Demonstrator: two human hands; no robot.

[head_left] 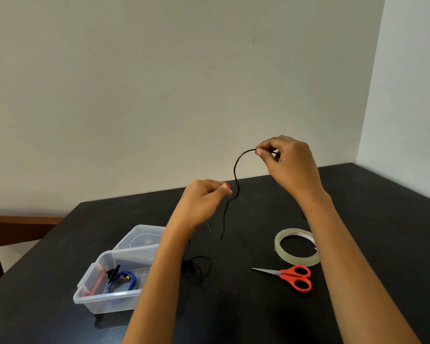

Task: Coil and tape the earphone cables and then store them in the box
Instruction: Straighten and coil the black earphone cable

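Thin black earphone cable [235,170], pinched in the grip of the right hand [287,165], arcs smoothly down to a loose tangle on the matte black counter [233,306]. The left hand [204,198] is curled beside it; its grip is blurred, so I cannot tell if it holds. A clear plastic box [104,305] on the left holds a coiled blue cable [129,279].

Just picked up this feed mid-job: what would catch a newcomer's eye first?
The raised right hand pinches a black cable above the middle of the table. The cable arcs down past the blurred left hand, whose grip I cannot tell. Orange scissors and a tape roll lie on the right, and a clear box holding a blue cable sits front left.
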